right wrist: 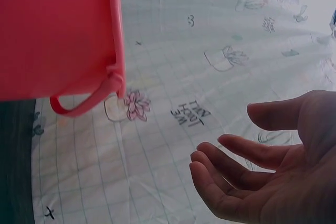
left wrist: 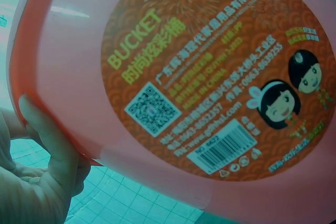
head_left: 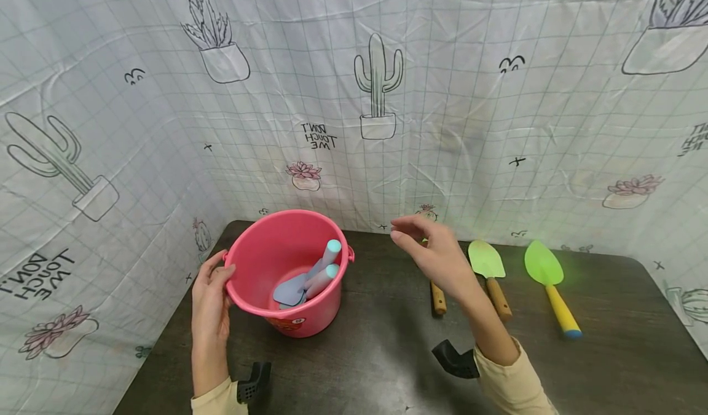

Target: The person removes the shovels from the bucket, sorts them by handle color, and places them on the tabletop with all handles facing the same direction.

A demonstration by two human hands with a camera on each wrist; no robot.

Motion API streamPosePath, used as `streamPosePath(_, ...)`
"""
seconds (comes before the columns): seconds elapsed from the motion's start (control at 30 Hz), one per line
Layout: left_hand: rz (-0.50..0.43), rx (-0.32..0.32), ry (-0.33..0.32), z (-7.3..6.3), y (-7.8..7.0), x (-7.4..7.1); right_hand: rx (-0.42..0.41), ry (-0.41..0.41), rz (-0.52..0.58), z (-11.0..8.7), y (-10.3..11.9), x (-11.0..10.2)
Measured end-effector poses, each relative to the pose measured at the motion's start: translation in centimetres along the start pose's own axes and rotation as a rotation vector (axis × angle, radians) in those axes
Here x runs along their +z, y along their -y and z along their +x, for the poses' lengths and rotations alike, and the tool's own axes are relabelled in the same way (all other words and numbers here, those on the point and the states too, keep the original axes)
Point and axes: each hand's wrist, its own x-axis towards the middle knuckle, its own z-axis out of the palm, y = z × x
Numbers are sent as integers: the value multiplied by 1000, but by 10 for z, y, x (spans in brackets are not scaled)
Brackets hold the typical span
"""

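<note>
A pink bucket (head_left: 310, 320) is at the left of the dark table, and my left hand (head_left: 210, 295) grips its rim on the left side. In the left wrist view the thumb presses the bucket wall (left wrist: 68, 93) beside a round printed label (left wrist: 210, 77). Inside the bucket are a hand tool with a grey-blue blade (head_left: 289, 291) and two handles with teal ends (head_left: 334, 247). My right hand (head_left: 434, 252) hovers right of the bucket, fingers loosely bent and holding nothing. Below it shows a wooden handle (head_left: 438, 298); the hand hides most of that tool.
To the right lie a trowel (head_left: 487, 259) with a pale green blade and wooden handle, and a bright green trowel (head_left: 544, 264) with a yellow handle. A printed cloth (head_left: 332, 95) hangs behind and left of the table (head_left: 365, 353).
</note>
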Motion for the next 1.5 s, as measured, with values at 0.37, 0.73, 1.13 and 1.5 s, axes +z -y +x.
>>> streamPosePath(0.37,1,-7,-4,1,1,0,-14,15,19,5,12,19)
streamPosePath(0.73,13,-15,-2,1,1,1,-17,79,49,8,24,37)
streamPosePath(1.13,-2,0,17,2,1,1,-6,137,63,14,31,56)
streamPosePath(1.5,15,-11,7,2,0,1,-18,171,6,21,34,73)
